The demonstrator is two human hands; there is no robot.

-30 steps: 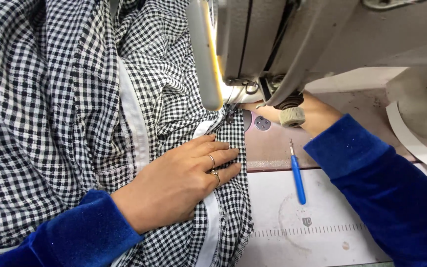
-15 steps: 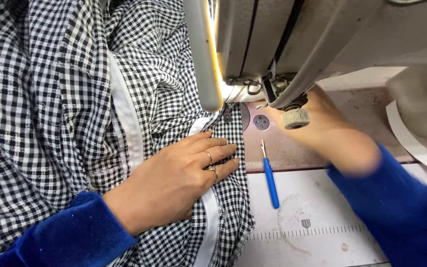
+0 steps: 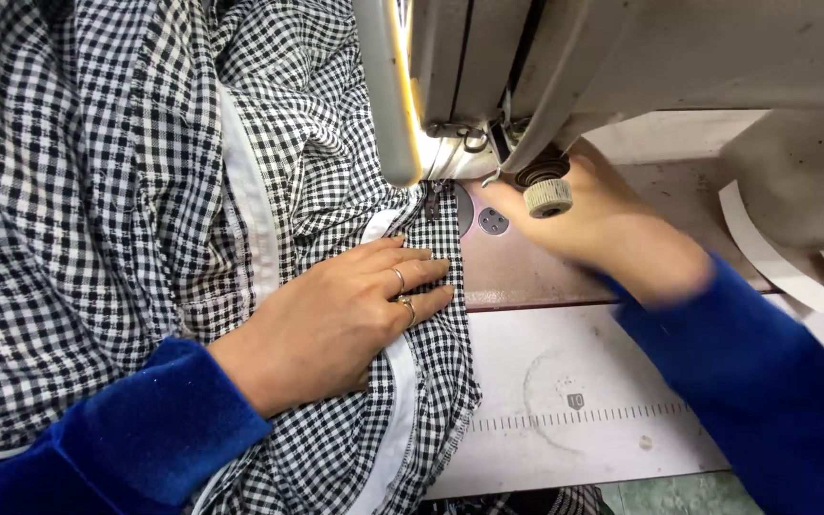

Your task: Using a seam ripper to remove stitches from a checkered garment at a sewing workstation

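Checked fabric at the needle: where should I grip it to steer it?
Grip the checked fabric by its free right edge below the left hand, coming from the bare table side. That edge lies flat and exposed; leftward it bunches into folds.

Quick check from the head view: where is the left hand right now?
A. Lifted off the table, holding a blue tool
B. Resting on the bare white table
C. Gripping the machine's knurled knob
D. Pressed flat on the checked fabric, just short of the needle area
D: the left hand lies palm down on the black-and-white checked fabric, its fingers pointing towards the presser foot of the sewing machine.
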